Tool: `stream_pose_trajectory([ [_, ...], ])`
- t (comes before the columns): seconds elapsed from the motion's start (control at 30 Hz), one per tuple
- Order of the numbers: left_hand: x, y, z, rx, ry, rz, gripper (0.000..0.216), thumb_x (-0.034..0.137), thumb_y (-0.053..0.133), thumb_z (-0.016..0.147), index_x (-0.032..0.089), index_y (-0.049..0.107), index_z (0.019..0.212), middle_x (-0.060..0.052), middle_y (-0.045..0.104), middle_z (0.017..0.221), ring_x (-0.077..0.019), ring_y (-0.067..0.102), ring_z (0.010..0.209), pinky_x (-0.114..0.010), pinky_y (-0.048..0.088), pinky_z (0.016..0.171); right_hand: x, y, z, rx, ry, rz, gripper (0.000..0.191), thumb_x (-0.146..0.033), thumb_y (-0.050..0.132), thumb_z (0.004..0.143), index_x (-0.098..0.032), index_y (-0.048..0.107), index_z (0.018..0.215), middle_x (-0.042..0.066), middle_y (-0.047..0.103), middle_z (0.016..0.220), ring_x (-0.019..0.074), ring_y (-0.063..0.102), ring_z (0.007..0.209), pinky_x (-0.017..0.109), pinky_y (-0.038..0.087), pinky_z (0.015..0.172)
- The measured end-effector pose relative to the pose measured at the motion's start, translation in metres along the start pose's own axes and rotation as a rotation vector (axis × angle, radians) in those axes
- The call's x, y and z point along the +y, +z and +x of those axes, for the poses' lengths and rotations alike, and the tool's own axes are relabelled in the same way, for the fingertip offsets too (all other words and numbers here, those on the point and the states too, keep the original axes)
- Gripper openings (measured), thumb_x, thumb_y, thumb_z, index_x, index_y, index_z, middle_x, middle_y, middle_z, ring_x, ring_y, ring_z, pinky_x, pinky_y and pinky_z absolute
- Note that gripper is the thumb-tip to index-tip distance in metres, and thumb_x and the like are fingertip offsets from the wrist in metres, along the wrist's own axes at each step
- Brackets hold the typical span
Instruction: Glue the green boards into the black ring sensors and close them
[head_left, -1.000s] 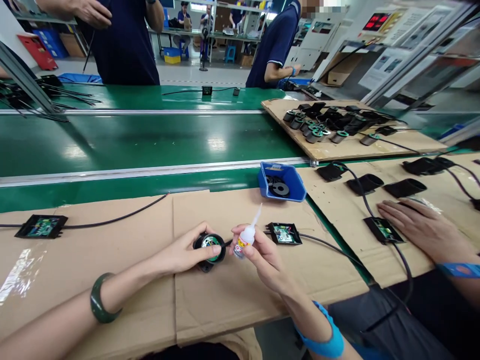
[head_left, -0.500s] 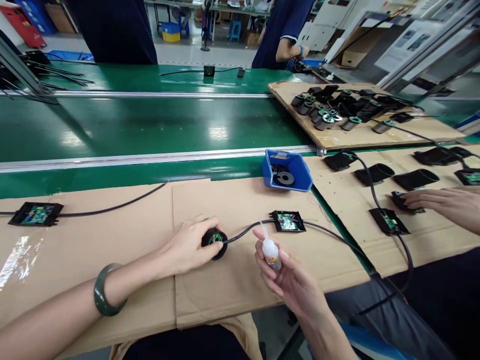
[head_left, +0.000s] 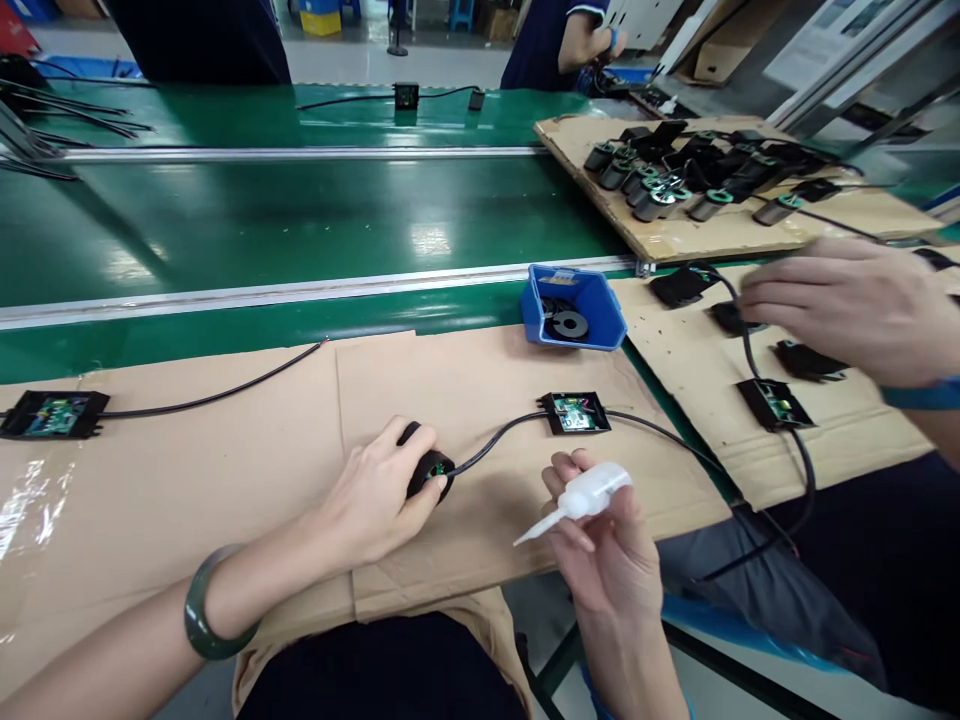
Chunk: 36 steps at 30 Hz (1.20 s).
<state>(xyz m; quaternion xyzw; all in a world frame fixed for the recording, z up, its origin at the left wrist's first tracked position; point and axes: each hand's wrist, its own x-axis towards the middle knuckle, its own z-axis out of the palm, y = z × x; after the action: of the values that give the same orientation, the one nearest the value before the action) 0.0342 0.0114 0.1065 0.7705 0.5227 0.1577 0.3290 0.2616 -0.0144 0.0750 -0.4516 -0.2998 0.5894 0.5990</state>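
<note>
My left hand (head_left: 373,493) is wrapped over a round black housing (head_left: 430,472) lying on the brown cardboard sheet (head_left: 225,470). A black cable (head_left: 495,440) runs from the housing to a small open box with a green circuit board (head_left: 575,412). My right hand (head_left: 604,540) grips a small white glue bottle (head_left: 581,497), tipped so its thin nozzle points down and left, a little to the right of the housing.
A blue bin (head_left: 574,312) with black rings stands by the green conveyor belt (head_left: 262,220). Another circuit box (head_left: 52,414) lies at the far left. A co-worker's hand (head_left: 840,305) reaches over black parts on the right cardboard. Several coils sit on a board (head_left: 675,235) behind.
My right hand drew the glue bottle away from the housing and tipped it from upright to nozzle-down. My left hand closed further over the housing. The co-worker's hand rose and moved left.
</note>
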Motion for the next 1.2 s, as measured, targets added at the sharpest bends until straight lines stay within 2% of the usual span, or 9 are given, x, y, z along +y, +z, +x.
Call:
stream_pose_trajectory([
  [0.1,-0.001,0.002,-0.002,-0.004,-0.008,-0.013,0.011,0.023,0.049,0.090,0.023,0.055,0.100,-0.005,0.057,0.100,-0.0218,0.061,0.084,-0.036,0.049,0.076,-0.002,0.009,-0.005,0.022,-0.124,-0.133,0.034,-0.056,0.064,0.086,-0.023,0.065,0.092,0.002,0.051,0.077,0.0095,0.036,0.049,0.018,0.025,0.031],
  [0.23,-0.001,0.004,-0.004,0.011,-0.016,-0.063,0.011,0.023,0.049,0.091,0.022,0.054,0.100,-0.005,0.057,0.100,-0.0224,0.061,0.087,-0.038,0.050,0.079,-0.001,0.016,-0.017,0.001,-0.263,-0.270,0.023,-0.045,0.062,0.092,-0.023,0.065,0.095,0.004,0.059,0.085,0.0094,0.048,0.051,0.022,0.040,0.040],
  [0.37,-0.001,0.005,-0.006,0.022,-0.016,-0.060,0.008,0.024,0.049,0.091,0.022,0.052,0.099,-0.005,0.057,0.100,-0.0227,0.060,0.088,-0.039,0.049,0.080,0.000,0.021,-0.027,-0.031,-0.345,-0.433,0.015,-0.037,0.061,0.094,-0.024,0.065,0.102,0.003,0.060,0.088,0.0108,0.053,0.053,0.026,0.045,0.048],
  [0.53,-0.001,0.007,-0.007,0.033,0.000,-0.047,0.010,0.026,0.049,0.092,0.022,0.052,0.101,-0.005,0.057,0.102,-0.0236,0.061,0.090,-0.039,0.050,0.080,-0.004,0.031,-0.029,-0.063,-0.497,-0.720,0.013,-0.030,0.064,0.091,-0.025,0.065,0.103,0.004,0.062,0.088,0.0177,0.061,0.066,0.032,0.052,0.060],
  [0.73,-0.002,0.008,-0.007,0.036,-0.004,-0.067,0.014,0.027,0.049,0.092,0.021,0.053,0.104,-0.007,0.057,0.104,-0.0246,0.061,0.093,-0.041,0.050,0.082,-0.007,0.045,-0.026,-0.162,-0.650,-0.882,0.015,-0.025,0.062,0.092,-0.025,0.061,0.107,0.004,0.066,0.084,0.0192,0.062,0.072,0.033,0.053,0.063],
  [0.93,-0.003,0.008,-0.008,0.037,0.007,-0.074,0.013,0.028,0.049,0.092,0.021,0.053,0.102,-0.006,0.057,0.103,-0.0243,0.060,0.091,-0.041,0.050,0.080,-0.008,0.053,-0.022,-0.188,-0.776,-0.897,0.014,-0.020,0.062,0.091,-0.020,0.062,0.104,0.004,0.066,0.084,0.0183,0.062,0.071,0.030,0.052,0.059],
  [1.2,-0.003,0.008,-0.007,0.036,0.006,-0.078,0.012,0.028,0.050,0.093,0.021,0.052,0.102,-0.006,0.056,0.103,-0.0245,0.061,0.092,-0.041,0.050,0.081,-0.007,0.054,-0.023,-0.206,-0.806,-0.897,0.015,-0.017,0.064,0.090,-0.017,0.062,0.104,0.004,0.067,0.085,0.0161,0.062,0.073,0.028,0.053,0.062],
])
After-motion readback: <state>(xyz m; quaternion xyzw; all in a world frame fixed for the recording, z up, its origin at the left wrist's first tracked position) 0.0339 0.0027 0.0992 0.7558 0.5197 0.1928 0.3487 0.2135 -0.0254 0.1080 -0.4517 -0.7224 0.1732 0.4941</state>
